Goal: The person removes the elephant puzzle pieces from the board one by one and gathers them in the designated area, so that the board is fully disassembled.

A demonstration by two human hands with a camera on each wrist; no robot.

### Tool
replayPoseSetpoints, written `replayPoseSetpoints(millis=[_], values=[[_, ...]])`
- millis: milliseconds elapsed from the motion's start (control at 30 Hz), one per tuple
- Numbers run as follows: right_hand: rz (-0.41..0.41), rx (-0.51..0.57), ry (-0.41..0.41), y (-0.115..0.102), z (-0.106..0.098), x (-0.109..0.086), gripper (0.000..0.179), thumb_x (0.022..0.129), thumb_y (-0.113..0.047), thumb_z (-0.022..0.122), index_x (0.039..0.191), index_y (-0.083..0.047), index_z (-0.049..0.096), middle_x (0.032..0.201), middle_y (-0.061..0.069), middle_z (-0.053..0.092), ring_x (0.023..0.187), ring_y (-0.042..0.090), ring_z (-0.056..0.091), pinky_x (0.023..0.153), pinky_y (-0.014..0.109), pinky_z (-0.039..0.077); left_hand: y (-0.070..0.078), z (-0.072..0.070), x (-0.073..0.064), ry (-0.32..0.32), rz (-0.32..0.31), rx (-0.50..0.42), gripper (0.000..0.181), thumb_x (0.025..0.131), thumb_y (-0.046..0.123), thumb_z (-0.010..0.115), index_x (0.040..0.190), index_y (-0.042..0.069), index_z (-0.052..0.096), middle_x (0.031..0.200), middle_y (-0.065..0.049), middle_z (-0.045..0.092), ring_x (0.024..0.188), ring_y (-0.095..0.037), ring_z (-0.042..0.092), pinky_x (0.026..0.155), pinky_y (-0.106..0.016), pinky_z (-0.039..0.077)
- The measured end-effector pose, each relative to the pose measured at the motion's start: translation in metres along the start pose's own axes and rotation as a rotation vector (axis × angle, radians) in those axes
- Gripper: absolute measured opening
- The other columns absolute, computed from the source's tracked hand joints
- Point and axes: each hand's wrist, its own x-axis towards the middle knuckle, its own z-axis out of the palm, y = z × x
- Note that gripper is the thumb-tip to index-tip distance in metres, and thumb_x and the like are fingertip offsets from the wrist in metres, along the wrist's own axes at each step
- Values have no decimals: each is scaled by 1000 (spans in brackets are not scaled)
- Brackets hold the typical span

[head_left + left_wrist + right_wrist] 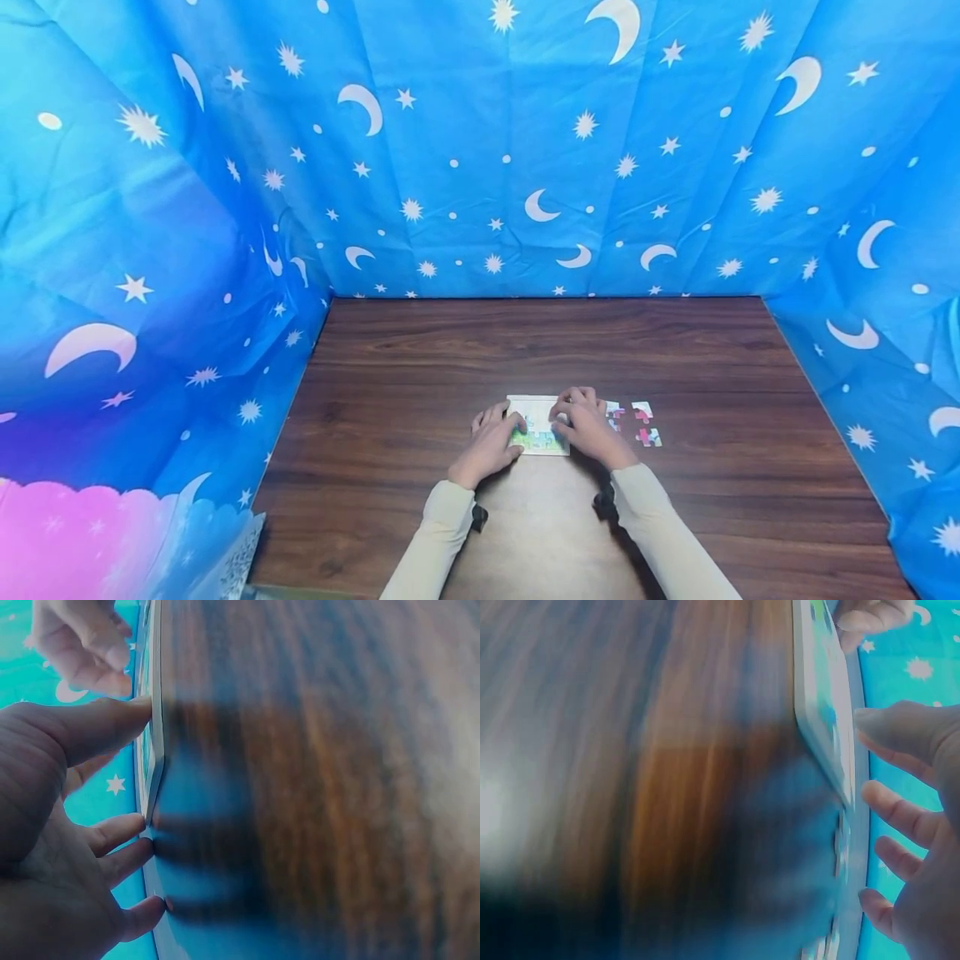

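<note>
A small jigsaw puzzle tray [534, 402] with a pale frame lies flat on the table. Green and blue puzzle pieces [542, 440] fill its near part, while the far part shows the pale base. My left hand [487, 442] rests at the tray's left side, its thumb [124, 720] on the near frame edge and the other fingers spread toward the tabletop. Over the tray's right side is my right hand [588, 425], with bent, parted fingers [900, 814]; no piece shows between them in the right wrist view.
Several loose pink and white puzzle pieces [642, 411] lie just right of the tray, partly hidden by the right hand. The dark wooden table [420, 350] is bordered at the back and sides by a blue curtain [465, 192] with moons and stars.
</note>
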Motion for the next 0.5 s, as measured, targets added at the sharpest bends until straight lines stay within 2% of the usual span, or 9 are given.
replayPoseSetpoints(millis=[133,300,500], values=[[-14,1,-15,-8,10,10,7,85,-13,78,91,-11,74,116,17,59,116,45,43,87,64,32,1,-3,1,-21,17,18,17,86,18,77,99,22,67,149,-24,43,141,-39,36,109,-64,26],[-52,-19,-32,-16,19,18,9,84,-14,79,91,-11,75,114,16,60,115,43,44,85,61,33,2,-4,2,-38,9,34,12,87,20,76,97,25,72,150,-23,42,142,-39,35,110,-63,26],[-46,-37,-40,-21,23,24,8,81,-10,81,87,-11,75,113,14,60,118,45,43,88,63,33,1,-4,1,-29,5,16,12,86,19,77,97,24,75,151,-23,41,142,-39,35,110,-63,26]])
